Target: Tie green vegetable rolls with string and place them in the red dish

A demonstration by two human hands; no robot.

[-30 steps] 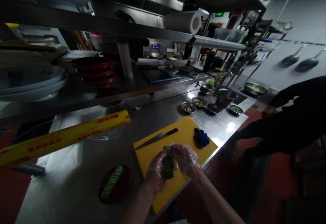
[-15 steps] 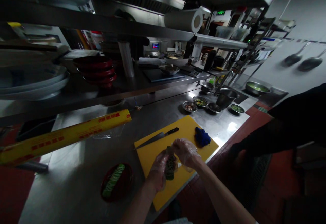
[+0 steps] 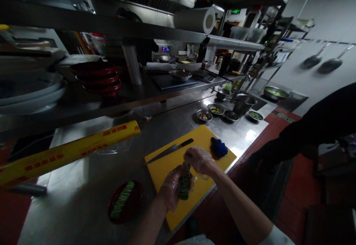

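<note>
Both my hands wear thin clear gloves over a yellow cutting board (image 3: 167, 165). My left hand (image 3: 171, 187) is wrapped round a dark green leaf roll (image 3: 184, 182) bound with thin string. My right hand (image 3: 198, 159) pinches the roll's upper end, fingers closed. A knife (image 3: 169, 150) with a black handle lies on the board's far side. A blue cloth (image 3: 218, 149) sits on the board's right corner. Left of the board, a red bowl (image 3: 136, 202) holds another green roll (image 3: 122, 199).
A long yellow cling-film box (image 3: 66, 152) lies across the steel counter (image 3: 91, 185) at the left. Several small metal bowls (image 3: 204, 116) and a steel jug (image 3: 242, 105) stand at the back. Red bowls (image 3: 96, 78) and white plates (image 3: 30, 96) fill the shelf. A person in dark clothes (image 3: 314, 130) stands at the right.
My right hand has moved up and left to the roll's top end. The roll has tilted in my left hand. The person at the right has shifted.
</note>
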